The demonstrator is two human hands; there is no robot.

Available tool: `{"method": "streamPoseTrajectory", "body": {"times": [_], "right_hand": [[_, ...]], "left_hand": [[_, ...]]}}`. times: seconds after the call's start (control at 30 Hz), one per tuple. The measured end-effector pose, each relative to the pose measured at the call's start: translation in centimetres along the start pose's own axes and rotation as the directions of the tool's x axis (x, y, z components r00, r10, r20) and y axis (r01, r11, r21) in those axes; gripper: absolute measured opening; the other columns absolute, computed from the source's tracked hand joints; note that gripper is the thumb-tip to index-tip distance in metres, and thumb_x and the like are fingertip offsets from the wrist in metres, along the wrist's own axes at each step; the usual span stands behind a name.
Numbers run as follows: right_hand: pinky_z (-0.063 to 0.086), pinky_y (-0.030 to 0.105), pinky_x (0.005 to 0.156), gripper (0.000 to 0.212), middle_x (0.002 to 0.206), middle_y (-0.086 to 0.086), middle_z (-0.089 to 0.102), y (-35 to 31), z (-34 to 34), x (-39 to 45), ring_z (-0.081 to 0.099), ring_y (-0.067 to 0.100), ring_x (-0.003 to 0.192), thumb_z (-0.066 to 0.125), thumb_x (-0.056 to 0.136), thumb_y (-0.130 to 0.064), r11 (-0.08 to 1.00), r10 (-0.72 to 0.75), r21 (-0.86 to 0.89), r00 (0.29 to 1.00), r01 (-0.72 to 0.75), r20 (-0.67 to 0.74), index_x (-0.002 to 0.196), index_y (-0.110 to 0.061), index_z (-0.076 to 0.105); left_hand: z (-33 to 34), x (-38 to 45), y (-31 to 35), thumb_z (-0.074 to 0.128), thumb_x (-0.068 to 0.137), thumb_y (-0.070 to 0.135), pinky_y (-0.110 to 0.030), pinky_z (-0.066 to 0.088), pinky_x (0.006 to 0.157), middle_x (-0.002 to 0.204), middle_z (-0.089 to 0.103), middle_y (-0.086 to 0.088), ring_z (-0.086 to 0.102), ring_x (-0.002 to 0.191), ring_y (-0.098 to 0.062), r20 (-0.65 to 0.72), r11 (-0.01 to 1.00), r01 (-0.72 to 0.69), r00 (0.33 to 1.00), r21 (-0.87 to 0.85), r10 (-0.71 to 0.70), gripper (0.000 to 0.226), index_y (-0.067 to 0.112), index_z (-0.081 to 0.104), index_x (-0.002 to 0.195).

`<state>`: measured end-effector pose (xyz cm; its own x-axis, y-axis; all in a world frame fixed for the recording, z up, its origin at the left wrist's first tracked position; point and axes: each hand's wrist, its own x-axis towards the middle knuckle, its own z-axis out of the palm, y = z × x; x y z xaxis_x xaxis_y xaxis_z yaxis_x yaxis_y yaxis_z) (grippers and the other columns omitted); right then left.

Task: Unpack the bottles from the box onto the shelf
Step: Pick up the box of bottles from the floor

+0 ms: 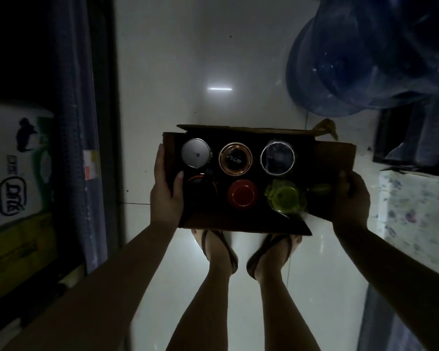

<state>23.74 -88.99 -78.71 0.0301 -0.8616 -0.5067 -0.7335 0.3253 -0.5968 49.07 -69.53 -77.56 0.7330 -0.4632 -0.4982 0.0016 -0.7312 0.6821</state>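
Both hands, left hand [166, 191] & right hand [349, 198], fingers clamped on box [238, 222] ends w/ bottles [243, 196] inside: keep level.

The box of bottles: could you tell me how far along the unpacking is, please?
Nothing looks unpacked yet. The cardboard box is open and carried above the floor, gripped by the left hand and right hand at its ends. Six bottle tops show inside, among them a silver lid, a red cap and a green cap. All remain to be shelved.
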Motion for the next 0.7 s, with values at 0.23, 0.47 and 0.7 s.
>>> {"method": "streamPoseTrajectory", "body": {"times": [0.23, 0.47, 0.7], "right_hand": [[0.046, 0.019, 0.084, 0.033, 0.12, 0.003, 0.061, 0.0, 0.0, 0.3, 0.058, 0.013, 0.103, 0.047, 0.096, -0.02, 0.997, -0.065, 0.028, 0.997, 0.066, -0.036, 0.129, -0.014, 0.051], [0.049, 0.028, 0.096, 0.05, 0.133, -0.023, 0.048, -0.1, -0.5, -0.4, 0.057, 0.017, 0.115, 0.045, 0.098, -0.014, 0.968, -0.252, -0.029, 0.964, 0.251, -0.079, 0.145, -0.025, 0.034], [0.045, 0.029, 0.1, 0.05, 0.139, -0.005, 0.047, -1.0, -3.9, -3.1, 0.047, 0.005, 0.122, 0.046, 0.097, -0.008, 0.969, -0.244, -0.007, 0.963, 0.245, -0.111, 0.144, -0.022, 0.037]], "left_hand": [[-1.5, 1.1, -1.3, 0.045, 0.099, 0.022, -0.036, 0.04, 0.106, 0.141, 0.033, 0.023, 0.038, 0.127, -0.001, 0.023, 0.999, -0.044, 0.999, -0.007, 0.044, 0.064, 0.035, 0.01, 0.151], [-2.4, 1.1, -2.1, 0.046, 0.097, 0.029, -0.053, 0.037, 0.11, 0.153, 0.033, 0.01, 0.034, 0.14, -0.016, -0.039, 0.995, -0.049, 0.998, -0.082, 0.046, 0.058, 0.044, 0.02, 0.147], [-4.6, -1.8, 0.5, 0.048, 0.097, 0.025, -0.051, 0.042, 0.106, 0.151, 0.038, 0.007, 0.04, 0.136, -0.017, -0.009, 0.986, -0.038, 0.999, -0.16, 0.037, 0.056, 0.045, 0.027, 0.144]]}}
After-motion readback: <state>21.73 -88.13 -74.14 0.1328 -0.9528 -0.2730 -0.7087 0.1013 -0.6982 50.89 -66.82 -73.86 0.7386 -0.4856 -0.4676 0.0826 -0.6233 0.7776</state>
